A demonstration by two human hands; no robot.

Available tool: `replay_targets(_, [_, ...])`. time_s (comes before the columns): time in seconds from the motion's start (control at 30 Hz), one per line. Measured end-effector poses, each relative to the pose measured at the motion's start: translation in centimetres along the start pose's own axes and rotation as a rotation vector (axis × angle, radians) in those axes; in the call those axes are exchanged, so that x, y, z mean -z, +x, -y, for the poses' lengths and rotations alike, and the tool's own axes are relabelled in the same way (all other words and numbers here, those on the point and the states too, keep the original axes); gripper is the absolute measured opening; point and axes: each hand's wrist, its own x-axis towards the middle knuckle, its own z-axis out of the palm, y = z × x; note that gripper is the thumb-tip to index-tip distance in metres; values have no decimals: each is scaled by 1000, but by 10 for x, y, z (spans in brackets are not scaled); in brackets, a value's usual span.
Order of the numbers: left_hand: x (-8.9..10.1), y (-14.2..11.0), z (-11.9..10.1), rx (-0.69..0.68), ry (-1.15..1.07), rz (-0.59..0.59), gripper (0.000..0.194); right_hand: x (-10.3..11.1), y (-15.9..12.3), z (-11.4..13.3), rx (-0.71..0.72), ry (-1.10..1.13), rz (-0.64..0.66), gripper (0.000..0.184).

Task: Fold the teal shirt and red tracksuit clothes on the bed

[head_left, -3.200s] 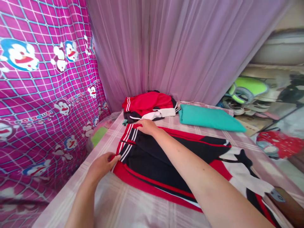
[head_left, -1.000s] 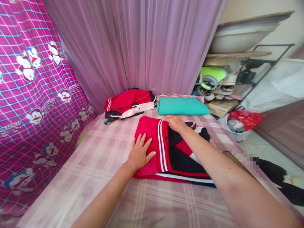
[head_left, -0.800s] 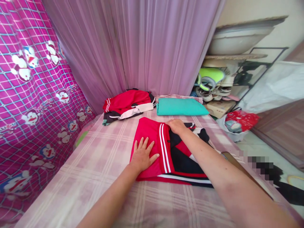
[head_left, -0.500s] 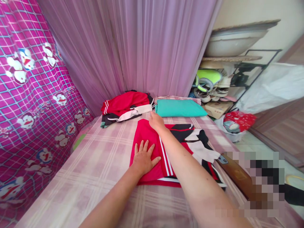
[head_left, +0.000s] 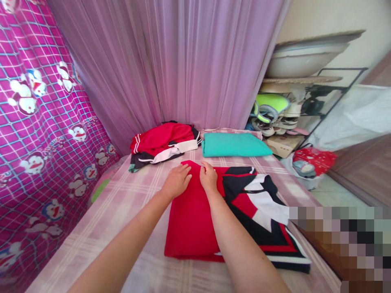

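A red, black and white jacket lies partly folded on the bed, its red part on the left and its black-and-white collar side on the right. My left hand is at the upper left edge of the red part, its fingers curled over the cloth. Close beside it, my right hand is closed at the top of the red part, thumb up. The cloth between the two hands forms a raised corner. My right forearm covers part of the jacket's middle.
Toward the back of the plaid-covered bed lie a heap of red and black clothes and a folded teal cloth. A purple curtain hangs behind. On the right stand a shoe rack and a bag with red cloth.
My left hand has moved from lying flat on the red cloth up to its top left edge. My right hand has drawn back, and the striped red part has been laid over differently.
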Motion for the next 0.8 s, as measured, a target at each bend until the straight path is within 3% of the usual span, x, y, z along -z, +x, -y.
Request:
replay_targets(0.1, [-16, 31, 12, 37, 80, 105, 53, -4, -1, -3, 19, -10, -20, 53])
replay_targets(0.23, [-41, 44, 21, 141, 68, 221, 56, -9, 0, -7, 29, 55, -61, 52])
replay_targets(0.33, [-41, 48, 23, 160, 54, 234, 55, -9, -1, 0, 5, 52, -33, 49])
replay_targets(0.43, [-28, 57, 26, 154, 58, 239, 50, 0, -5, 7, 13, 0, 49, 48])
replay_targets(0.5, [-20, 64, 30, 140, 69, 237, 47, 16, -7, -1, 82, -15, 74, 47])
replay_targets(0.6, [-13, 75, 39, 112, 75, 229, 38, 61, -9, -40, 118, -90, 12, 45])
replay_targets(0.7, [-11, 85, 47, 119, 73, 247, 40, 116, -11, -100, -207, -329, -89, 53])
replay_targets(0.77, [-10, 92, 49, 135, 76, 288, 42, 143, -13, -133, -493, -420, -39, 73])
replay_targets(0.8, [-9, 96, 49, 140, 79, 310, 41, 152, -13, -145, -561, -427, 17, 80])
